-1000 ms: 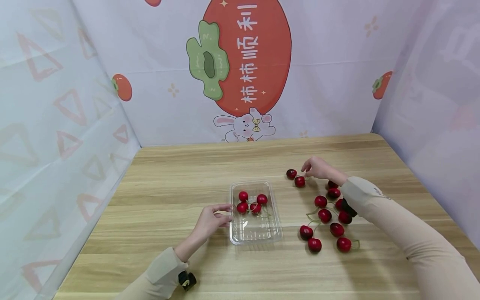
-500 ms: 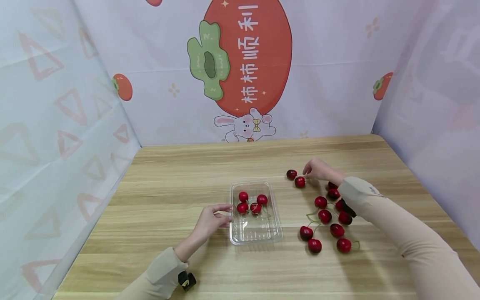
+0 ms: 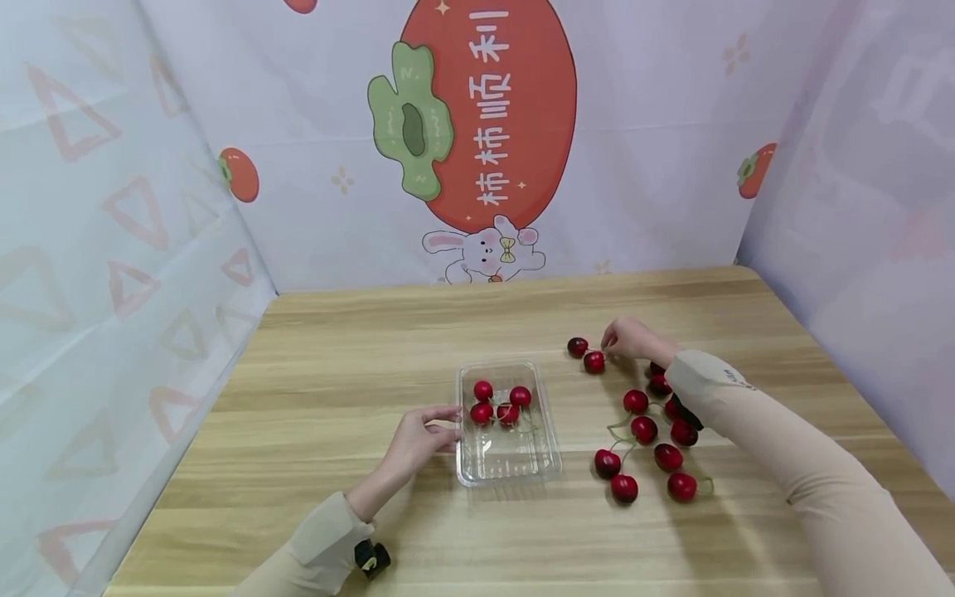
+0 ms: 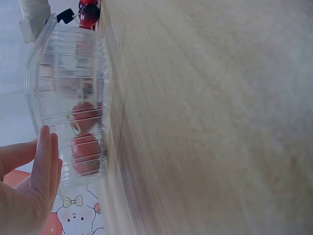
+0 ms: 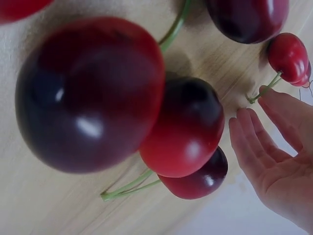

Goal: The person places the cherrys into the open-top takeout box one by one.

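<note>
My left hand (image 3: pixel 420 439) rests its fingertips on the left rim of a clear plastic container (image 3: pixel 507 466), fingers nearly straight. Inside the container, several red cherries (image 3: pixel 508 414) with green stems lie toward its far end. To the right and farther back, my right hand (image 3: pixel 634 338) pinches the green stem (image 5: pixel 270 84) of a joined pair of dark red cherries (image 3: pixel 593 362) between thumb and index finger. That pair still lies on the table, and the other fingers of this hand are extended in the right wrist view.
Several more cherries (image 3: pixel 645 429) lie loose on the wooden table (image 3: pixel 358 340), right of the container and under the right forearm. Large ones (image 5: pixel 90 95) are close to the right wrist camera. A printed cloth (image 3: pixel 298 207) hangs behind the table.
The fingertips of my right hand have come down and closed together at the cherry stem. The left hand and the container have stayed put; the head view has shifted slightly.
</note>
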`<state>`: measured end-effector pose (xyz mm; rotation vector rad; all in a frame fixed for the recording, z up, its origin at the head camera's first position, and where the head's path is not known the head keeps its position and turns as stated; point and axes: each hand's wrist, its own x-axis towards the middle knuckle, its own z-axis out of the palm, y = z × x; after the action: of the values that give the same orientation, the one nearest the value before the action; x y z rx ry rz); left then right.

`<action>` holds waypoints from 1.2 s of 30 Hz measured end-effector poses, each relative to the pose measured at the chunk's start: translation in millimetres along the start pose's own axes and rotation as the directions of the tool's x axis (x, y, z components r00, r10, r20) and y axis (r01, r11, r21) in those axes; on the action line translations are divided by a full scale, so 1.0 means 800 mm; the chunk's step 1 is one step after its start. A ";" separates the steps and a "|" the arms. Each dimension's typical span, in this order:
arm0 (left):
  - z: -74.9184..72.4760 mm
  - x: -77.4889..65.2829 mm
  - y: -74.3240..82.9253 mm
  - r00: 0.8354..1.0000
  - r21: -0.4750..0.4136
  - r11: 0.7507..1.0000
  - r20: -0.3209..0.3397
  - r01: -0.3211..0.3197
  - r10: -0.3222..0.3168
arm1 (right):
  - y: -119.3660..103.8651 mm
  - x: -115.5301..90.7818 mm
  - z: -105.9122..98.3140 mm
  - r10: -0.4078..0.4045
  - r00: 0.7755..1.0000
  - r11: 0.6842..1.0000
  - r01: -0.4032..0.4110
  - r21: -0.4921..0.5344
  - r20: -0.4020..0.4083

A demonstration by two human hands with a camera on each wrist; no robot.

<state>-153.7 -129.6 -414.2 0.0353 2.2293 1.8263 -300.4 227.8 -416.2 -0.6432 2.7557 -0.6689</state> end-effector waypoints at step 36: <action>-0.003 0.001 -0.007 1.000 -0.019 1.000 0.004 -0.003 0.003 | 0.002 -0.005 0.002 -0.037 0.999 0.999 0.038 0.033 -0.025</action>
<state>-154.4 -133.3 -419.2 0.0381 2.2105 1.8466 -296.9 230.4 -417.5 -0.6859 2.7549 -0.7349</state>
